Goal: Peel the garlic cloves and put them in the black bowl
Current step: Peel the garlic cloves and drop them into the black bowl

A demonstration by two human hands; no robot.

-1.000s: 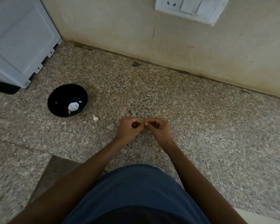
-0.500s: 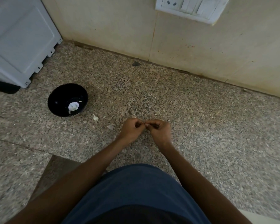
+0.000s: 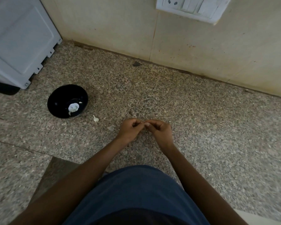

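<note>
Granite counter [image 3: 201, 127]; black bowl [image 3: 58, 101] left; left hand [image 3: 130, 129], right hand [image 3: 161, 130] curled, pinching together; clove hidden.

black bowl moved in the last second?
No. The black bowl sits at the same spot beside the white appliance's corner, with the loose clove just right of it.

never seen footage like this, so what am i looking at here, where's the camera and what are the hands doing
There is no machine: a person wears one camera on the head, looking down past a blue shirt at their own arms. The left hand and right hand meet fingertip to fingertip, pinching something too small to make out, probably a garlic clove being peeled. They work over a speckled stone counter. To the left stands the black bowl with a whitish piece inside, and a small white bit lies beside it. Behind are a wall with a switch plate and a grey appliance.
</note>
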